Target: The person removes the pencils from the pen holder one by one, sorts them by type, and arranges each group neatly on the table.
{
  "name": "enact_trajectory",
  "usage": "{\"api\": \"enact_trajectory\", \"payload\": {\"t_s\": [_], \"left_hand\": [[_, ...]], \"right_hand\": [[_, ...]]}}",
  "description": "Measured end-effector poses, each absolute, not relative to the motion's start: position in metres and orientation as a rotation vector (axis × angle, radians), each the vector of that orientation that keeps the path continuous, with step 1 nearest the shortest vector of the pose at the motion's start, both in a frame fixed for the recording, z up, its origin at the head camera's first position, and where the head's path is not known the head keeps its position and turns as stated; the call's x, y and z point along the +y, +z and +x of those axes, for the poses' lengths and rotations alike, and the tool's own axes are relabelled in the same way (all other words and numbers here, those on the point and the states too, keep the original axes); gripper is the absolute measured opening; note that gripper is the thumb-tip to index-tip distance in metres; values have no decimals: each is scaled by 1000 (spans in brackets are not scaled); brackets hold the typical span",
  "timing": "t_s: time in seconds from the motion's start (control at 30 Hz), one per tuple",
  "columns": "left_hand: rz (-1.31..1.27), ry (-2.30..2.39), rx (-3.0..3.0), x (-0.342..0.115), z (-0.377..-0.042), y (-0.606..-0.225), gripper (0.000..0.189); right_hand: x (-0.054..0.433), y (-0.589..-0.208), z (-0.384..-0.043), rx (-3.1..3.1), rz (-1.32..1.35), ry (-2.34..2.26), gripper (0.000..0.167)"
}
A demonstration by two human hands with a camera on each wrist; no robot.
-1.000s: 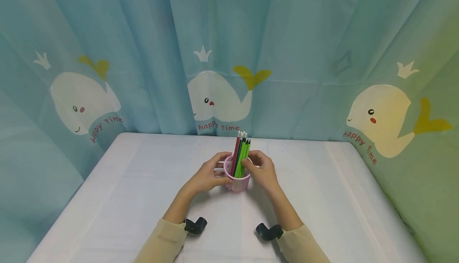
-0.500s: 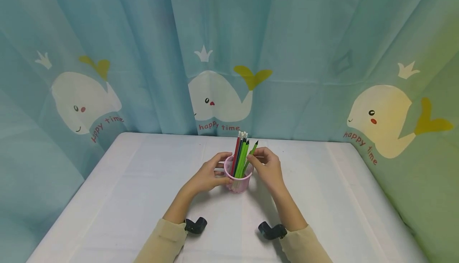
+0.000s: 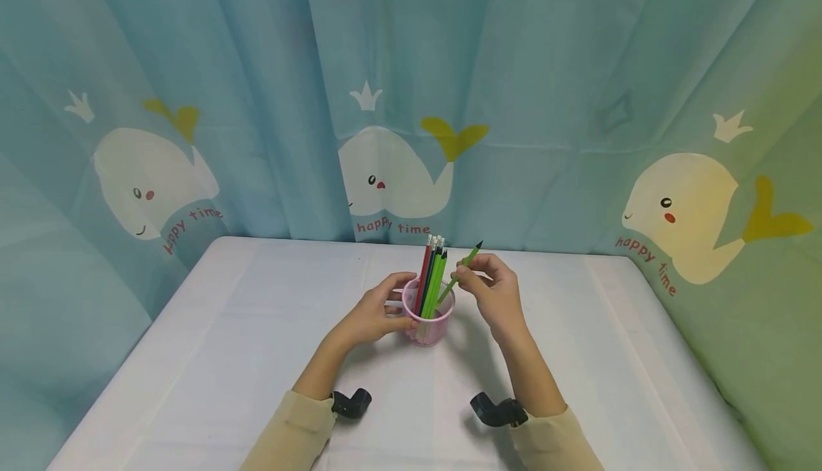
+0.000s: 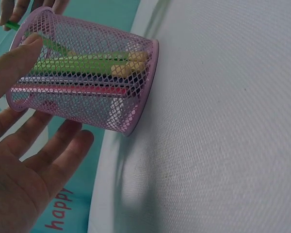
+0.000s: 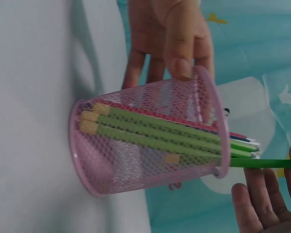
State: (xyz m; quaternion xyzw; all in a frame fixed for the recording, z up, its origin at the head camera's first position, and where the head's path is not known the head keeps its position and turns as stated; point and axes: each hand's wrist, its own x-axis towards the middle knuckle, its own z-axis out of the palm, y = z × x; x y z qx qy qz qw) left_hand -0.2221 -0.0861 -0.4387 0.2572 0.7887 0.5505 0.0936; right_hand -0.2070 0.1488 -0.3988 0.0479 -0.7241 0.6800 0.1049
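Green pencil (image 5: 262,163) in right hand (image 3: 496,291) (lower end half-hidden inside mesh cup (image 3: 429,333))

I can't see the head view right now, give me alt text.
A right hand pinches a green pencil, tilted with its lower end inside a pink mesh cup held by the left hand on a white table. More pencils stand inside; a whale-print curtain hangs behind.

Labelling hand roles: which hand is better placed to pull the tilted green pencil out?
Right, likely: the right hand pinches the tilted green pencil, its lower end inside the pink mesh cup. The left hand holds the cup.
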Motion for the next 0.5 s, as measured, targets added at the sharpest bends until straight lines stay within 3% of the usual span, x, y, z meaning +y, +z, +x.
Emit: {"api": "enact_trajectory", "payload": {"t_s": [0.5], "left_hand": [[766,1654,2320,-87,-223,-440,79]], "right_hand": [[165,-382,-199,-1892,295,2219,34]]}}
